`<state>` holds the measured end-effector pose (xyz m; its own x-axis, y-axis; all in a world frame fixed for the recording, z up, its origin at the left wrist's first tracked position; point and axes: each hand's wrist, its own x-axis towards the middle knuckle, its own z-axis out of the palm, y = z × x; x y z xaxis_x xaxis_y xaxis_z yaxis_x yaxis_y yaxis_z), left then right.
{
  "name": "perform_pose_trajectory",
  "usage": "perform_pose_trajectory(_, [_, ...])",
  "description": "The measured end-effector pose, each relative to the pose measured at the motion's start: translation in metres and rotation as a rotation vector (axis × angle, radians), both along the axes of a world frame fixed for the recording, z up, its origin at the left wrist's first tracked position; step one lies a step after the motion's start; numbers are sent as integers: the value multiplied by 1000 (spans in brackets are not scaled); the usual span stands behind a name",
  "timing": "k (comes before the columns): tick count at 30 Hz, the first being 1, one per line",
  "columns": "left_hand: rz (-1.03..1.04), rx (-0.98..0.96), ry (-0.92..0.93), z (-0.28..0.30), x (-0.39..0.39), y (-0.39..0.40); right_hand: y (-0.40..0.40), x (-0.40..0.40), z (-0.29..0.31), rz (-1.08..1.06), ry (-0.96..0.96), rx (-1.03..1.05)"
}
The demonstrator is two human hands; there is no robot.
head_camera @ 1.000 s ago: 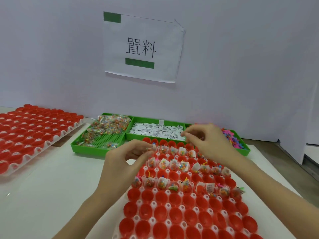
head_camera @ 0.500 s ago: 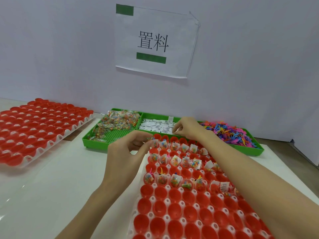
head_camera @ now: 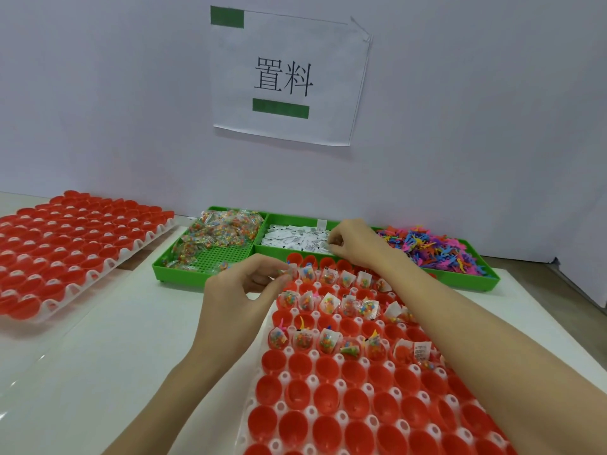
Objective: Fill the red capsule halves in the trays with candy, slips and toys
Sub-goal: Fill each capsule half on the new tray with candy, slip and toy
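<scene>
White wall with a taped paper sign is backing a pale table. The near tray of red capsule halves is lying directly under both arms, its long axis running near to far; the far rows are filled, the near rows bare. The right hand is reaching far, fingers curling into the white slips in the middle green bin. The left hand is pinching a candy packet at the far-left capsule, so it sits nearer the tray.
</scene>
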<state>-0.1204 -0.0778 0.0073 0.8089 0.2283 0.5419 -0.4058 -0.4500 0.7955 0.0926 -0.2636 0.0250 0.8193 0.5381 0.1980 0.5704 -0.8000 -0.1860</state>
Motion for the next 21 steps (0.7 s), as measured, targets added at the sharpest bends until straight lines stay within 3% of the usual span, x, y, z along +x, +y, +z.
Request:
perform_pose_trajectory(13, [-313, -337, 160, 15, -15, -17, -80, -83, 29, -149, 72, 634])
perform_pose_trajectory(21, [-296, -267, 150, 18, -21, -24, -88, -66, 10, -358, 28, 614])
